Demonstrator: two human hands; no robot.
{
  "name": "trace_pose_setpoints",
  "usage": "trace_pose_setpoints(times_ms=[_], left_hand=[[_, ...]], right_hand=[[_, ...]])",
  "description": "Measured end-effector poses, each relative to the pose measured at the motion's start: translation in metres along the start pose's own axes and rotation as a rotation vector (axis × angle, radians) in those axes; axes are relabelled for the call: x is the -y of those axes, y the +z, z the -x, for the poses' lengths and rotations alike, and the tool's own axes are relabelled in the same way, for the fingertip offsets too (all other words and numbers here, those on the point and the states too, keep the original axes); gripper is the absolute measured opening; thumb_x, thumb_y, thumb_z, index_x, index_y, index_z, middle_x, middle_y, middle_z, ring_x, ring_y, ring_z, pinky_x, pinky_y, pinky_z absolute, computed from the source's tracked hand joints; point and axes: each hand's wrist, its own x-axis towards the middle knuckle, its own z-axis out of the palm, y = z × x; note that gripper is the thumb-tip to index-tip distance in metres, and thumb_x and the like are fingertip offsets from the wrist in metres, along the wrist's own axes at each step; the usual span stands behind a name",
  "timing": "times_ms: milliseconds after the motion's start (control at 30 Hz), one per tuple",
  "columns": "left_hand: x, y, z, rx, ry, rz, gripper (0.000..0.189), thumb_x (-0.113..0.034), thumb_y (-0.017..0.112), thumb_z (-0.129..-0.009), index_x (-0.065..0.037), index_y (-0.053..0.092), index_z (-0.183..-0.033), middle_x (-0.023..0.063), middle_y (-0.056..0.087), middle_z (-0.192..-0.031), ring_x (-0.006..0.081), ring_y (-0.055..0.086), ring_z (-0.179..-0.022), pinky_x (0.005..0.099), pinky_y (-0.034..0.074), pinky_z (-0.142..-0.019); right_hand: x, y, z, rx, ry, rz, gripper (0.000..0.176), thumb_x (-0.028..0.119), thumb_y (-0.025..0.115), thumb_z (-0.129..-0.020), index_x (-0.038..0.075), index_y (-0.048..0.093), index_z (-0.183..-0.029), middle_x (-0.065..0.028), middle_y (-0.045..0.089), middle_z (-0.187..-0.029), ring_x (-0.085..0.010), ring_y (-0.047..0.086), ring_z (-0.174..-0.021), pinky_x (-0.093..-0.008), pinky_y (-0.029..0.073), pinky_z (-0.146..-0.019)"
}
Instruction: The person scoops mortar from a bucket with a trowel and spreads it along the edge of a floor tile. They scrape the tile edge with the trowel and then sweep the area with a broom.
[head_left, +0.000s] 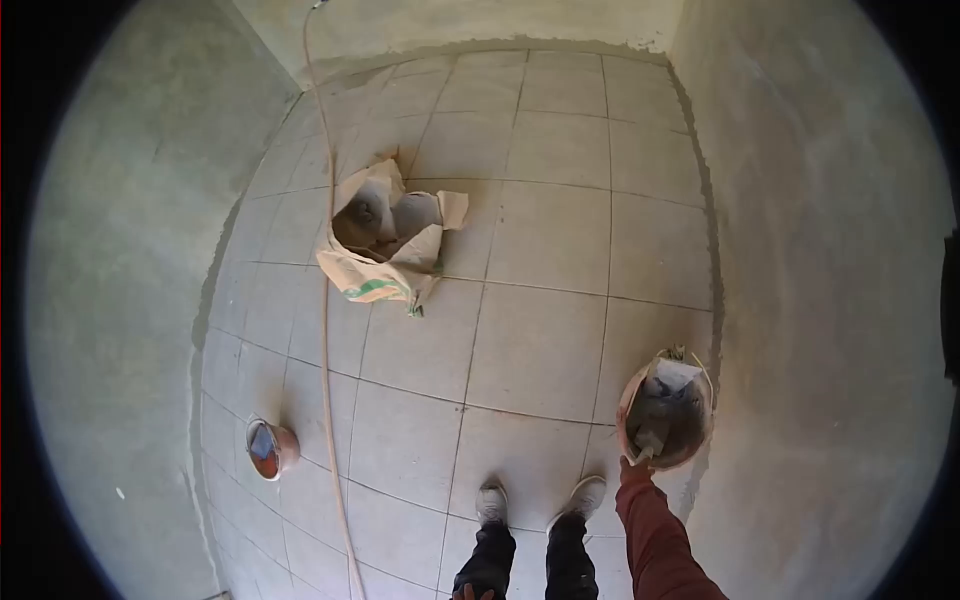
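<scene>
My right hand (632,472), at the end of a rust-red sleeve, grips the near rim of a round bucket (704,440) by the right wall. Grey powder or mortar residue coats the bucket's inside. In it lie a pale flat piece (672,376) and a smaller light piece close to my fingers, whose kind I cannot make out. Part of my fingers is hidden at the rim. My left hand (472,593) shows only at the bottom edge, against my dark trouser leg, its fingers apart and nothing visible in them.
A torn paper sack (375,278) with grey powder stands open on the tiled floor (540,345). A long hose (327,370) runs along the left side. Farther left is a small bucket (286,450) with reddish liquid and a bluish object. Plastered walls (820,300) enclose the floor.
</scene>
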Motion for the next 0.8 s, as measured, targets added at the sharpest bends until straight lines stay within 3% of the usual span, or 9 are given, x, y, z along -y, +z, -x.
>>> trace_pose_setpoints(times_ms=[67,167,200,367,433,500,533,700,800], left_hand=[[0.015,-0.014,0.028,0.058,0.054,0.069,0.084,-0.053,0.064,-0.064,-0.018,0.030,-0.132,0.0199,0.016,-0.140,0.0378,0.023,-0.126,0.0515,0.028,-0.098],[-0.021,-0.013,-0.023,-0.084,0.106,-0.042,0.083,-0.054,0.064,-0.064,-0.017,0.032,-0.131,0.0217,0.018,-0.139,0.0396,0.028,-0.123,0.0505,0.031,-0.096],[-0.023,-0.016,-0.019,-0.032,0.098,-0.054,0.083,-0.055,0.064,-0.065,-0.016,0.032,-0.131,0.0218,0.018,-0.139,0.0391,0.032,-0.121,0.0489,0.034,-0.095],[-0.018,-0.005,-0.027,-0.010,0.182,0.021,0.085,-0.054,0.064,-0.065,-0.014,0.030,-0.132,0.0222,0.018,-0.139,0.0376,0.034,-0.120,0.0437,0.036,-0.095],[-0.029,-0.022,-0.020,-0.019,0.149,-0.006,0.086,-0.054,0.064,-0.065,-0.014,0.029,-0.133,0.0218,0.017,-0.139,0.0373,0.034,-0.121,0.0424,0.036,-0.096],[-0.032,-0.023,-0.027,0.030,0.118,0.018,0.087,-0.054,0.063,-0.065,-0.015,0.027,-0.134,0.0204,0.015,-0.140,0.0373,0.028,-0.124,0.0418,0.033,-0.098],[-0.030,-0.007,-0.034,0.001,0.109,-0.015,0.091,-0.064,0.061,-0.057,-0.022,0.032,-0.132,0.0189,0.017,-0.139,0.0378,0.020,-0.127,0.0544,0.024,-0.098],[-0.027,0.007,-0.037,-0.152,0.140,-0.030,0.082,-0.053,0.067,-0.059,-0.016,0.038,-0.126,0.0184,0.024,-0.136,0.0355,0.029,-0.122,0.0478,0.031,-0.096],[-0.028,0.004,-0.038,-0.093,0.117,-0.048,0.079,-0.050,0.068,-0.059,-0.017,0.040,-0.125,0.0182,0.024,-0.136,0.0357,0.027,-0.123,0.0497,0.033,-0.093]], right_hand=[[-0.019,0.001,0.022,-0.126,-0.161,0.100,0.083,0.036,0.064,-0.072,0.000,0.019,-0.132,-0.0274,0.030,-0.128,-0.0432,0.038,-0.113,-0.0451,0.035,-0.093],[-0.032,0.015,-0.087,-0.226,-0.466,-0.028,0.075,0.030,0.062,-0.074,0.000,0.023,-0.130,-0.0288,0.036,-0.124,-0.0417,0.041,-0.111,-0.0423,0.035,-0.093],[-0.039,0.014,-0.089,-0.238,-0.313,-0.009,0.069,0.023,0.059,-0.074,0.002,0.025,-0.130,-0.0283,0.041,-0.120,-0.0403,0.042,-0.111,-0.0403,0.035,-0.093],[-0.045,-0.009,-0.090,-0.187,-0.369,0.034,0.060,0.017,0.056,-0.072,0.005,0.031,-0.125,-0.0263,0.048,-0.111,-0.0416,0.048,-0.101,-0.0411,0.038,-0.088],[-0.057,-0.024,-0.072,0.086,-0.164,-0.323,0.055,0.015,0.055,-0.072,0.008,0.033,-0.122,-0.0226,0.054,-0.101,-0.0385,0.054,-0.092,-0.0454,0.046,-0.072],[-0.032,-0.067,0.022,0.192,-0.072,-0.719,0.044,0.009,0.053,-0.072,0.009,0.038,-0.114,-0.0115,0.051,-0.072,-0.0234,0.055,-0.055,-0.0393,0.044,-0.038],[-0.051,-0.060,0.019,0.198,-0.060,-0.748,0.046,0.008,0.053,-0.072,0.011,0.037,-0.116,-0.0104,0.049,-0.070,-0.0222,0.051,-0.050,-0.0378,0.043,-0.038],[-0.091,-0.008,0.042,0.071,0.136,-0.726,0.029,0.028,0.054,-0.077,0.007,0.045,-0.097,-0.0066,0.048,-0.062,-0.0168,0.047,-0.043,-0.0347,0.038,-0.033],[-0.096,0.031,0.045,-0.173,-0.033,-0.373,0.034,0.037,0.050,-0.082,0.005,0.044,-0.095,-0.0186,0.057,-0.074,-0.0345,0.056,-0.059,-0.0450,0.044,-0.050]])
